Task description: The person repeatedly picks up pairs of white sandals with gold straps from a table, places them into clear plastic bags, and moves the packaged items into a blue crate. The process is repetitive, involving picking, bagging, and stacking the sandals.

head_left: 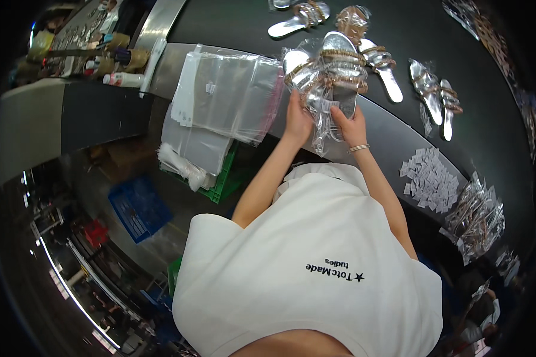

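Observation:
Over the table's near edge I hold a pair of silver slide sandals with beaded gold and silver straps. My left hand (299,119) is closed around the lower end of the left sandal (299,64), which has clear plastic film about it. My right hand (351,125) grips the right sandal (344,70) near its bottom, the thumb lying on the insole by a small white label (329,106). Loose clear plastic (320,140) hangs down between my hands. How far the film encloses each sandal I cannot tell.
Clear plastic bags (235,80) are stacked at the left, above a green crate (223,181). More silver sandals (382,70) lie on the dark belt (393,24) beyond. A pile of small white labels (430,179) and bundled clear-wrapped pieces (476,220) lie at the right.

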